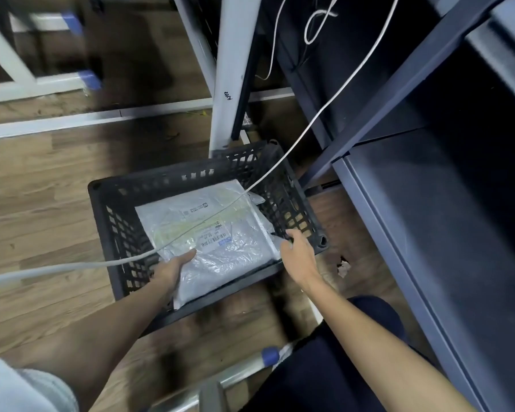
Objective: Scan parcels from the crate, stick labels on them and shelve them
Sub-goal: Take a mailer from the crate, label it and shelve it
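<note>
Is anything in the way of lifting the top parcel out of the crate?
Yes: a white cable runs diagonally over the top parcel in the crate. The left hand grips the parcel's near edge; the right hand is at its right corner.

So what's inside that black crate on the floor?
The black crate holds a grey plastic parcel gripped by the left hand. Another parcel's corner peeks out behind; anything beneath is covered.

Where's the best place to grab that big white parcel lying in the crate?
Probably by its near edges, from above on the person's side. The parcel lies flat in the crate, walled at the sides. The left hand already grips the near-left corner; the right hand reaches the right edge.
</note>
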{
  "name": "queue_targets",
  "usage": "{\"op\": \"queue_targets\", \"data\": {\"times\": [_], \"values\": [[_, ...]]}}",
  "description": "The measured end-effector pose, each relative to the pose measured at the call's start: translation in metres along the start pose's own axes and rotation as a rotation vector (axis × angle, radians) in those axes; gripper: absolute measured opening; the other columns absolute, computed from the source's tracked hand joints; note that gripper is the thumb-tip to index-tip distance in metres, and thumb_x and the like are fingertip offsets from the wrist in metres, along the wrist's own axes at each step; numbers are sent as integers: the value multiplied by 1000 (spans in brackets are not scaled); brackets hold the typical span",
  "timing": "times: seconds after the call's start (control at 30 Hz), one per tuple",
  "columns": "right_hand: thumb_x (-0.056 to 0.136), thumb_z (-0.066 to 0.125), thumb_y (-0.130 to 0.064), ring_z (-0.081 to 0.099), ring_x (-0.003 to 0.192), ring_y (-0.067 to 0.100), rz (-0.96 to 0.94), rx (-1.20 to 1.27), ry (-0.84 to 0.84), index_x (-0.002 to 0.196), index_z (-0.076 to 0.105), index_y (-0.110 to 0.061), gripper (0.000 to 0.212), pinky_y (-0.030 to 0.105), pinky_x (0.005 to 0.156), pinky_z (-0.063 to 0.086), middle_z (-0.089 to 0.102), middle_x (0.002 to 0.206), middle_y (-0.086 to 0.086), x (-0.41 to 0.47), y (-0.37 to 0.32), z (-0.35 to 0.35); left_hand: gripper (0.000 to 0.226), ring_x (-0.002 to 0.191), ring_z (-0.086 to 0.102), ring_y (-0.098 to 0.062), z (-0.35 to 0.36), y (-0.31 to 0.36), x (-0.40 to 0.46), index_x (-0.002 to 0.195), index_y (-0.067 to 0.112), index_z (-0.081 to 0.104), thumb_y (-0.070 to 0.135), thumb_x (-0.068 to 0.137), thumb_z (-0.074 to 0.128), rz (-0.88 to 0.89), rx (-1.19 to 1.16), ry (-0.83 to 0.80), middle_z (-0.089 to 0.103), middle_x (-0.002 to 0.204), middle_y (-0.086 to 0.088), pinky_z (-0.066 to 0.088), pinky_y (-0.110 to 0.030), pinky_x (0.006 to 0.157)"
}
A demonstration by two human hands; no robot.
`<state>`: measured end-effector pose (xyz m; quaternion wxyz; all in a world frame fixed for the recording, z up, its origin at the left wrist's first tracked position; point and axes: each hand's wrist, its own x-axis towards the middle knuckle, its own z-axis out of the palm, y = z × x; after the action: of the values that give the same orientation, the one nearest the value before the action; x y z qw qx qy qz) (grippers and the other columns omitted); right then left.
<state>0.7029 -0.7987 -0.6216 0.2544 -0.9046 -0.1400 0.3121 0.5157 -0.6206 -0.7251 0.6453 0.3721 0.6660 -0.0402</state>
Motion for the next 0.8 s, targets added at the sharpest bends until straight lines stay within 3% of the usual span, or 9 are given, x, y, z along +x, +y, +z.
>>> {"op": "queue_targets", "data": {"times": [0.1,0.23,0.3,0.37,0.43,0.53,0.67,0.8], "values": [[97,41,-19,45,123,22,12,28,62,138,42,-10,41,32,102,35,46,138,8,-1,1,-13,113,100,65,-34,0,4,3,133,8,47,53,37,89,47,-103,-71,64,119,-11,50,-49,94],[97,42,-19,47,115,18,5,42,137,131,48,-11,35,27,92,35,52,129,6,-6,4,-37,81,99,64,-36,-3,15,-19,129,5,48,36,62,84,89,-105,-66,65,115,-15,49,-51,93],[97,42,-20,49,109,16,2,38,166,126,50,-14,31,26,86,35,54,125,4,-10,5,-49,59,86,66,-34,-1,21,-35,121,-1,53,25,74,79,73,-163,-125,68,104,-17,54,-44,80],[96,42,-20,50,113,18,-6,47,192,126,48,-15,32,28,88,38,54,126,4,-15,6,-61,55,83,67,-35,-1,22,-44,123,-3,54,20,77,76,4,-233,-225,68,103,-20,55,-43,70],[96,41,-21,49,117,20,-2,45,207,133,44,-15,38,29,92,37,50,131,4,-24,4,-75,61,85,67,-39,0,21,-55,129,-1,50,25,78,72,-69,-243,-309,67,109,-22,55,-48,74],[95,39,-23,51,117,25,-10,15,230,139,38,-17,44,36,98,41,48,136,7,-38,1,-98,38,68,69,-34,6,18,-87,117,-1,60,25,90,58,-87,-209,-444,70,93,-20,52,-40,78],[97,38,-26,51,110,25,0,-40,216,138,39,-15,42,30,84,38,52,130,8,-53,-5,-143,28,57,69,-31,22,9,-131,101,-4,63,21,95,53,-92,-169,-592,71,77,-20,56,-29,48],[96,33,-33,47,85,17,-24,-163,70,97,51,-15,25,31,70,33,47,94,2,-71,-12,-191,45,77,69,-36,39,-5,-150,116,-7,62,24,83,63,-139,-123,-692,69,100,-23,55,-39,72]]}}
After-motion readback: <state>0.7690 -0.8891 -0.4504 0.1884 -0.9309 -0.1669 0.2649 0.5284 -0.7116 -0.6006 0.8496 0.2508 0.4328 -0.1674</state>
